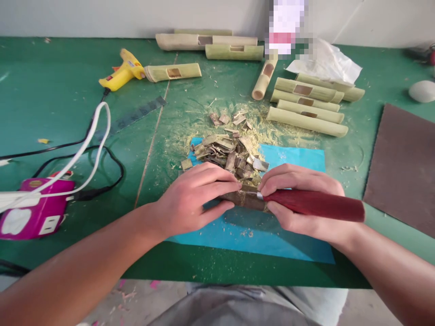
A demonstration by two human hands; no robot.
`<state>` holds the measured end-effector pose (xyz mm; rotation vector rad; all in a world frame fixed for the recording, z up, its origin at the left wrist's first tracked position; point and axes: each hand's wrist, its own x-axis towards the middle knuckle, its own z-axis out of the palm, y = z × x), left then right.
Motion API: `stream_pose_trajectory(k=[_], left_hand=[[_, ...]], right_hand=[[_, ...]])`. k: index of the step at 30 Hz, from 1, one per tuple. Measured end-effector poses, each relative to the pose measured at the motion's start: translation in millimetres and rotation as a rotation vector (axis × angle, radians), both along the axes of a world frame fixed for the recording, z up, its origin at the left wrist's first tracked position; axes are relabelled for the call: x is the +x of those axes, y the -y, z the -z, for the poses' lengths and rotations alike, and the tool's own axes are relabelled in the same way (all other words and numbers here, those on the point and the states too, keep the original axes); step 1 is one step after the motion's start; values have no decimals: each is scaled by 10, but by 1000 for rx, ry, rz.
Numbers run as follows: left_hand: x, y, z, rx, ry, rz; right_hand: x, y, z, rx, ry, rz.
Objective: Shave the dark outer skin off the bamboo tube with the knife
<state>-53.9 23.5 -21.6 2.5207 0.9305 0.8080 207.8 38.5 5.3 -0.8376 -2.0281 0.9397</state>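
Note:
My right hand [302, 194] is closed around the thick red handle of a carving tool [316, 204]. Its metal neck points left, and the thin blade lies against a dark brown bamboo piece [249, 200]. My left hand [195, 194] grips the left end of that bamboo, its fingertips close to the blade. The bamboo lies crosswise over a blue sheet [288, 242], partly hidden by both hands. Just beyond it is a heap of bamboo chips [231, 151] with yellowish shavings around it.
Notched bamboo tubes [306, 120] lie stacked at the right back; more tubes [234, 52] lie by the wall. A yellow glue gun [124, 72] rests at the left back. Cables run to a magenta power strip [44, 208] on the left. A brown board [403, 163] lies right.

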Motion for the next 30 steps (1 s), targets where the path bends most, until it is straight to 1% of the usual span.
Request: stream_pose_trajectory(k=[4,7,10,14,20,26,30], left_hand=[[9,-9,-29,3,3,3],[13,-11,-37,-6,7,6],[10,-10,-36,-10,-2,6],[7,-9,-36,-19,7,2],[12,-6,-23,2,8,3],[20,-9,-21,9,15,13],[18,-4,-10,6,18,14]], right_hand=[[18,24,1,30,-5,51],[47,38,12,34,-55,79],[58,34,19,23,-73,34],[52,15,23,-34,-56,-15],[33,14,11,-54,-42,-5],[27,7,25,-44,-31,-16],[15,8,7,-15,-16,8]])
